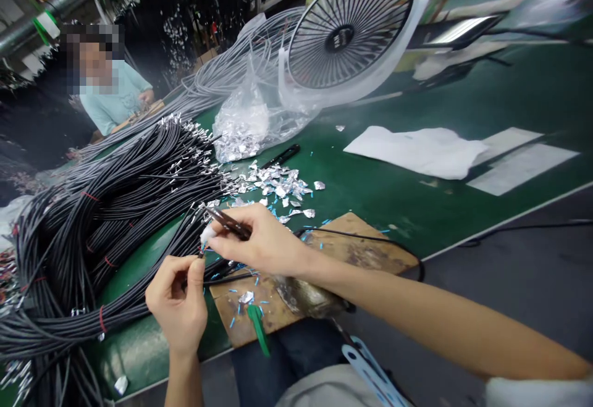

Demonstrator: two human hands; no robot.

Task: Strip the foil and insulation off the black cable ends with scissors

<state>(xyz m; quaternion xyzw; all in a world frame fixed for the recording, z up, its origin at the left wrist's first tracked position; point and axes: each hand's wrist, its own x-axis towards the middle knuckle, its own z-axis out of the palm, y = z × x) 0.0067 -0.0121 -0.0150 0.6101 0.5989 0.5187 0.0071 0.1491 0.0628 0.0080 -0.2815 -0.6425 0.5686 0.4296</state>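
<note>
My left hand [178,302] is closed in a pinch on the end of a black cable [201,255], where thin coloured wires stick out. Close above it, my right hand [259,240] grips dark tweezers [234,225], their tips pointing up and left. Something white [208,234] covers one of its fingertips, near the wires. Thick bundles of black cables [115,203] with silvery stripped ends lie to the left, tied with red bands. Beyond my hands is a pile of crumpled foil scraps [280,183] mixed with small blue bits.
A wooden board [365,249] lies under my right forearm, with a green-handled tool [258,330] at its edge. Farther back are a clear plastic bag [250,120], a white fan [352,30] and white sheets [412,151]. A co-worker [113,95] sits at the far left.
</note>
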